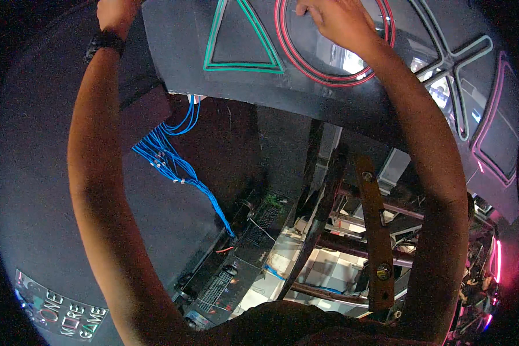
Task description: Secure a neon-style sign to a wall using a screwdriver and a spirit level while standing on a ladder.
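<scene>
Both my arms reach up toward a glossy dark panel (245, 86) that carries tube-like outlines: a green triangle (242, 70), a red circle (328, 82), a pale cross (451, 60) and a pink square-like shape (483, 144). My left hand (118, 16), with a black band on the wrist, is beside the panel's left end; the upper frame edge cuts off its fingers. In front of the red circle is my right hand (340, 23), its visible fingers bent and closed; whatever they hold is hidden. A bundle of blue cables (173, 164) runs along the dark wall below the panel.
Keyboards (216, 288) and mice lie on a dark desk far below. A worn brown metal bar (378, 230) and dark pipes (352, 248) stand beneath my right arm, over a tiled floor (317, 268). A lettered sign (60, 308) is at lower left.
</scene>
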A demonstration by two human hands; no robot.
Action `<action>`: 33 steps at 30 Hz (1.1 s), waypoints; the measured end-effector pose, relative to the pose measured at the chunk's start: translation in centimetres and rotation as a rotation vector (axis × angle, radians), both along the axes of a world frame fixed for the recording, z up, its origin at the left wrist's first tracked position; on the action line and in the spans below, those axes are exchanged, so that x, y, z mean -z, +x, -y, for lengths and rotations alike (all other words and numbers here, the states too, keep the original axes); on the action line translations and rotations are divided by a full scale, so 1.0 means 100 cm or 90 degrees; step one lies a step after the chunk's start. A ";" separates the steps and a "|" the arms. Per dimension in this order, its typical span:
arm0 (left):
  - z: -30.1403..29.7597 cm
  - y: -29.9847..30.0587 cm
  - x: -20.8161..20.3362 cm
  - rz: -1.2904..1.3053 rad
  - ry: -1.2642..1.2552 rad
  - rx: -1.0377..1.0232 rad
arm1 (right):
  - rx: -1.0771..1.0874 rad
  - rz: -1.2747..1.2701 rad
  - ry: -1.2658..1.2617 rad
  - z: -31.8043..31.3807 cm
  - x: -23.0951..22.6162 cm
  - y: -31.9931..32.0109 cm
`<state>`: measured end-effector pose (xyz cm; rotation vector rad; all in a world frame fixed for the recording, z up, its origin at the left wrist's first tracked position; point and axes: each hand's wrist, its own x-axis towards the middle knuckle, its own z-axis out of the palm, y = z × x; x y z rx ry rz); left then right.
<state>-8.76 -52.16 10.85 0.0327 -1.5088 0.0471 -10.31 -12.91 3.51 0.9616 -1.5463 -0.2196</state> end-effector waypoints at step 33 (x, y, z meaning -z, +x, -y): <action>0.005 0.009 -0.020 0.041 -0.226 0.647 | -0.008 -0.037 0.010 0.004 -0.004 0.006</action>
